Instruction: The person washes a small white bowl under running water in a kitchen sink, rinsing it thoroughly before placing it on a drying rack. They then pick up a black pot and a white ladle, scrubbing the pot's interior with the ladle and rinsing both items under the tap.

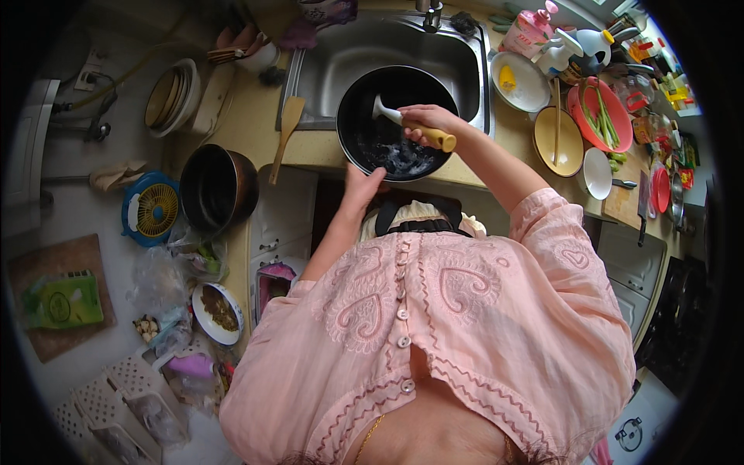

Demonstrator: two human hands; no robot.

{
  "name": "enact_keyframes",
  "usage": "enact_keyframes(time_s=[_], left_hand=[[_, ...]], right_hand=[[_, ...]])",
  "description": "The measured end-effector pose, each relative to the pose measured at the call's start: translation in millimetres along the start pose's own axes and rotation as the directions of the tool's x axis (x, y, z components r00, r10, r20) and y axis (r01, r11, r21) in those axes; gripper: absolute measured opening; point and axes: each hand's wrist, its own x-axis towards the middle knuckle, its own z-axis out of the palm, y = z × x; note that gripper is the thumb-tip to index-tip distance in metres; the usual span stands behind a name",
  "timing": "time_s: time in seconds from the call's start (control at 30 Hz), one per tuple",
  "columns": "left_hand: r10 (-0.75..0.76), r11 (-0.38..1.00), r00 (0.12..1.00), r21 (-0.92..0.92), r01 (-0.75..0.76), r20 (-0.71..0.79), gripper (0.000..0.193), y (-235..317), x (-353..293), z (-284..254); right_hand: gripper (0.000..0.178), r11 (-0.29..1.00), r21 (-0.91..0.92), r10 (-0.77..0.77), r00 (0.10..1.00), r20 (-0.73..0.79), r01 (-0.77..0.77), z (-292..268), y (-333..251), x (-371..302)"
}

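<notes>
Left: where I look down, my left hand (363, 184) grips the near rim of the black pan (397, 122).
Right: right hand (425, 124) closed round a yellow-handled brush (409, 124).
Axis: brush lies left-right, head pointing left.
Place: pan tilted over the sink (387, 48) edge beyond the worktop (256, 128).

The near rim of the black pan (395, 124) is disappearing behind the left hand (361, 188), whose fingers are hiding under the pan. The right hand (426, 124) is covering the middle of the brush handle (415, 128). The faucet (428, 12) at the far edge is being cut off by the frame. Items far right are blurring beyond telling.
</notes>
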Motion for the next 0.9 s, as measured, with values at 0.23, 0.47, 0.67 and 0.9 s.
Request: enact_keyframes(time_s=[0.23, 0.47, 0.67, 0.9], left_hand=[[0.001, 1.0, 1.0, -0.02, -0.001, 0.022, 0.065, 12.6, 25.3, -25.1], [0.292, 0.944, 0.956, 0.166, -0.285, -0.019, 0.072, -41.6, 31.4, -14.1], [0.008, 0.999, 0.999, -0.051, -0.005, 0.053, 0.065, 17.2, 12.2, -7.8], [0.048, 0.997, 0.998, 0.054, -0.046, -0.035, 0.062, 24.7, 26.8, -22.2]], right_hand=[[0.042, 0.191, -0.968, 0.155, 0.969, 0.193, 0.163, 26.5, -2.9, -41.6], [0.038, 0.992, 0.076, -0.097, 0.995, 0.01, 0.096, -3.6, -1.0, -9.9], [0.043, 0.56, -0.812, 0.099, 0.959, 0.265, 0.166, 19.4, -21.1, -63.0], [0.041, 0.718, -0.689, 0.006, 0.988, 0.151, 0.101, 18.1, -19.4, -41.3]])
